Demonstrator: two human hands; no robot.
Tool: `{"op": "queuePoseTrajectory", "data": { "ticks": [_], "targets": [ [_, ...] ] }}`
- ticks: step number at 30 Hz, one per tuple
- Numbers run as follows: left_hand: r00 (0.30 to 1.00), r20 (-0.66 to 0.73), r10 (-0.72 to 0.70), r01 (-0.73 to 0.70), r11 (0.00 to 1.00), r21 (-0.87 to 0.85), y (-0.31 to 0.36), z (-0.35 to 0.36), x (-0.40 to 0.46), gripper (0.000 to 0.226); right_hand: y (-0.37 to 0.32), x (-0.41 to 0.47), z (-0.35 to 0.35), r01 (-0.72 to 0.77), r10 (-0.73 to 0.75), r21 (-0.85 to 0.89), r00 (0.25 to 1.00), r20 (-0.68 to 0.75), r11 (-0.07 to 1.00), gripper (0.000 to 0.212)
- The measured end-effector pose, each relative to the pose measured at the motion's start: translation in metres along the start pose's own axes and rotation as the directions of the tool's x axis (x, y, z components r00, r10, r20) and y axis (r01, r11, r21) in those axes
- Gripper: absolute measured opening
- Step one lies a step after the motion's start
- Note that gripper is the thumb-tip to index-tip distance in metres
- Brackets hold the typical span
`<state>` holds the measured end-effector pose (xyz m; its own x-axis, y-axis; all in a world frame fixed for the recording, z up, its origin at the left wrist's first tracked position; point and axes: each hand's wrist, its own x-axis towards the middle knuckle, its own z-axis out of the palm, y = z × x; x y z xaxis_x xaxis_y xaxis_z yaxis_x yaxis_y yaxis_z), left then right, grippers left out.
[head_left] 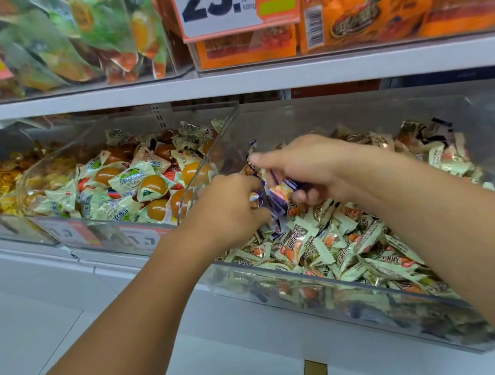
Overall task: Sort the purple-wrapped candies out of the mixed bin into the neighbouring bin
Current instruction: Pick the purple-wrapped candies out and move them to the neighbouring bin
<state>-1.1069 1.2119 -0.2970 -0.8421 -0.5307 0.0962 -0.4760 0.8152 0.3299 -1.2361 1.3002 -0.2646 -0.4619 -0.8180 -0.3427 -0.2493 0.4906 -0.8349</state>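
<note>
candies [276, 197] look shiny purple with white-orange patches, both hands, left hand [230, 208] and right hand [310, 169], pinching some over the mixed bin [315, 285].

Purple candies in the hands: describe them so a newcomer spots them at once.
Start at the big clear bin of pale green wrappers on the lower shelf. At its left end both hands meet, left hand and right hand. The purple candies sit between them, the only violet-and-white wrappers against the green pile.
</note>
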Motion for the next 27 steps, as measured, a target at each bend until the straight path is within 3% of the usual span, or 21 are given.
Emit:
{"op": "queuePoseTrajectory", "data": {
  "ticks": [2,4,7,13,15,17,19,21,24,27],
  "targets": [
    [1.000,-0.027,0.004,-0.004,1.000,0.009,0.000,-0.003,-0.001,0.015,0.003,0.009,0.005,0.109,-0.164,-0.450,0.983,-0.086,0.886,0.045],
    [0.999,0.029,-0.012,0.009,0.994,0.108,0.000,-0.004,-0.002,0.011,0.009,0.016,0.009,0.153,-0.234,-0.651,0.971,-0.040,0.744,0.040],
    [0.997,0.080,-0.011,-0.003,0.985,0.173,0.000,-0.003,-0.001,0.016,0.012,0.016,0.015,0.163,-0.228,-0.777,0.973,0.026,0.608,0.023],
    [0.981,0.193,0.012,-0.044,0.986,0.161,0.003,-0.013,-0.004,0.038,0.016,0.015,0.029,0.166,-0.298,-0.915,0.953,0.053,0.369,0.026],
    [0.973,0.232,0.009,-0.049,0.985,0.168,0.005,-0.014,-0.006,0.031,0.014,0.014,0.020,0.210,-0.289,-0.850,0.955,0.071,0.484,0.028],
    [0.969,0.247,-0.022,-0.029,0.979,0.201,0.008,-0.012,-0.007,0.046,0.009,0.010,0.001,0.250,-0.299,-0.712,0.952,0.058,0.656,0.035],
    [0.973,0.226,-0.055,-0.002,0.970,0.243,0.010,-0.009,-0.007,0.060,0.005,0.002,-0.014,0.265,-0.325,-0.597,0.946,0.008,0.757,0.041],
    [0.975,0.212,-0.071,0.006,0.957,0.290,0.011,-0.007,-0.006,0.055,0.007,-0.006,-0.020,0.277,-0.328,-0.541,0.945,0.002,0.794,0.045],
    [0.965,0.254,-0.069,-0.013,0.952,0.307,0.008,-0.005,-0.004,0.029,0.014,-0.014,-0.019,0.303,-0.330,-0.535,0.943,0.047,0.789,0.049],
    [0.952,0.299,-0.070,-0.017,0.960,0.279,0.005,-0.007,-0.004,0.032,0.019,-0.022,-0.023,0.313,-0.336,-0.513,0.940,0.050,0.799,0.048]
  ]
}}
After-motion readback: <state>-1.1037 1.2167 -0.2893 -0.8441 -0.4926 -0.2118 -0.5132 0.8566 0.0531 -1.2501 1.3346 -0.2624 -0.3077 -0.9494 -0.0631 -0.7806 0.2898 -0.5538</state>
